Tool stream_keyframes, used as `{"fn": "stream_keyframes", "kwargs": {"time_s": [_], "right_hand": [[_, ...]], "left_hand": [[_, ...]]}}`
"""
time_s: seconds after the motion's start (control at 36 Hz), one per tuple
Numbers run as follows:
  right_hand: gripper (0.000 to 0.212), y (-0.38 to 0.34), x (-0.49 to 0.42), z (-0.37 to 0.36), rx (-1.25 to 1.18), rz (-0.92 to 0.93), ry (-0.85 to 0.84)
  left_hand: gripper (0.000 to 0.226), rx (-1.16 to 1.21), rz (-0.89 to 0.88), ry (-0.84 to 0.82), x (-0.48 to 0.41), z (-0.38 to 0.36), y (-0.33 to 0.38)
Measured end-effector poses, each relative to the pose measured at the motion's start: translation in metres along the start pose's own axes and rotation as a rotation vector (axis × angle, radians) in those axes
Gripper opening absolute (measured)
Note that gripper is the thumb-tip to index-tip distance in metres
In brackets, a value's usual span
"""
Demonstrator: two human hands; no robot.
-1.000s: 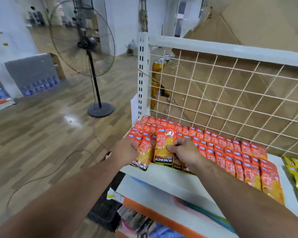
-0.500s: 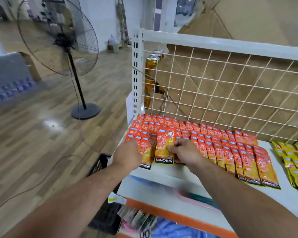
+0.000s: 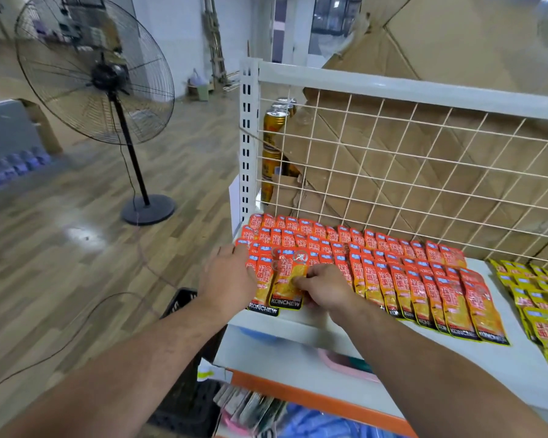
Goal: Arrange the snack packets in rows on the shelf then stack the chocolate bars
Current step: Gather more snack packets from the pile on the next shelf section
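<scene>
Orange-red snack packets (image 3: 402, 267) lie in overlapping rows across the white shelf (image 3: 298, 330). At the front left end, my right hand (image 3: 325, 287) pinches the edge of one orange KONCHEW packet (image 3: 287, 279) lying on top of the row. My left hand (image 3: 227, 276) lies flat with straight fingers on the packets at the shelf's left edge, beside a second front packet (image 3: 263, 294). Yellow packets (image 3: 538, 298) lie in rows at the far right. No chocolate bars are in sight.
A white wire grid (image 3: 408, 172) backs the shelf, with cardboard (image 3: 456, 58) and gold cans (image 3: 274, 121) behind it. A standing fan (image 3: 102, 74) is on the wooden floor to the left. A black crate (image 3: 184, 301) sits below; a lower shelf (image 3: 298, 390) holds goods.
My left hand has let go of the leftmost packet and now lies flat against the row. The top packet shifted slightly back into line. The camera turned a little to the left.
</scene>
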State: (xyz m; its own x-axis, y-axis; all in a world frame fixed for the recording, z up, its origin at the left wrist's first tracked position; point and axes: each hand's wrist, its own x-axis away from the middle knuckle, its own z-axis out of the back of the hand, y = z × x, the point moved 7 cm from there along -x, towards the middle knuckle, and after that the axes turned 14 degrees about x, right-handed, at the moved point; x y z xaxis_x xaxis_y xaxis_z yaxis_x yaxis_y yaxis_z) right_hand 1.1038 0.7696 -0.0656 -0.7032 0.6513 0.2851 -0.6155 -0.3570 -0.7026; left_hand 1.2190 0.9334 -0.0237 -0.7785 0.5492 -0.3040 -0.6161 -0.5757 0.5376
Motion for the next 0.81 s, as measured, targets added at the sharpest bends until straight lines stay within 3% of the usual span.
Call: {"fn": "stream_keyframes", "kwargs": {"time_s": [0.19, 0.56, 0.81], "right_hand": [[0.022, 0.004, -0.004, -0.018, 0.184, -0.065, 0.022], [0.017, -0.015, 0.001, -0.014, 0.561, -0.019, 0.011], [0.006, -0.027, 0.013, -0.009, 0.781, 0.021, 0.097]], "left_hand": [[0.038, -0.011, -0.004, -0.017, -0.001, 0.004, -0.009], [0.035, 0.005, 0.020, -0.062, 0.002, 0.005, -0.012], [0.037, 0.017, 0.015, -0.080, 0.003, 0.004, -0.012]]}}
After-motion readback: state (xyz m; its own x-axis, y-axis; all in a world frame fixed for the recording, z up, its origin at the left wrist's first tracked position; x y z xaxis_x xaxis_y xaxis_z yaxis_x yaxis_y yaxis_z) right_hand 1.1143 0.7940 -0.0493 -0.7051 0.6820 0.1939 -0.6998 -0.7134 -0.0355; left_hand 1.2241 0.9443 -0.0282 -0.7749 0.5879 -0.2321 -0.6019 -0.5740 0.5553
